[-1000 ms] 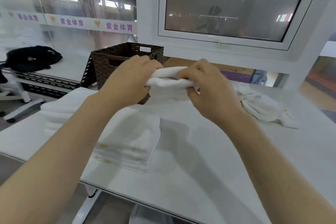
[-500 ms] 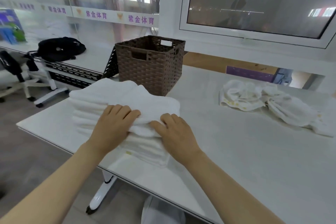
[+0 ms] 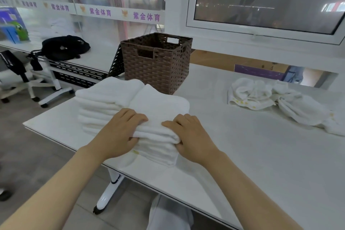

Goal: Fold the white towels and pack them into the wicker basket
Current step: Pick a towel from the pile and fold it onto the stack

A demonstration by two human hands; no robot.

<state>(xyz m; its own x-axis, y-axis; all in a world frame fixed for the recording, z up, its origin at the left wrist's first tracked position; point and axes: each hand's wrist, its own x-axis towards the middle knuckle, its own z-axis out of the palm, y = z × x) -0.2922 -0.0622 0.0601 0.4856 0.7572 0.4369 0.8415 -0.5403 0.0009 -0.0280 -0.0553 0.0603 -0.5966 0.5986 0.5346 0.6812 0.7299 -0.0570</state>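
At the far left we see a black bag [image 3: 65,47] lying on a neighbouring desk, with an office chair [image 3: 28,80] below it. Moving in, our table [image 3: 252,155] carries two stacks of folded white towels side by side: the left stack [image 3: 104,99] sits untouched, and the near stack [image 3: 160,110] lies just beside it, close to the table's front edge. Our left hand [image 3: 119,132] grips the near stack's left end, fingers laid over the top towel and thumb tucked under its upper layers. Our right hand [image 3: 190,138] holds the stack's right end the same way, fingers bent over the top and thumb pressed into the side of the folds. Just behind the stacks stands the wicker basket [image 3: 158,65], upright, its opening showing no towel that we can make out. Further right, well apart from the stacks, a loose heap of unfolded towels [image 3: 276,99] lies crumpled on the tabletop, below the window [image 3: 261,2].
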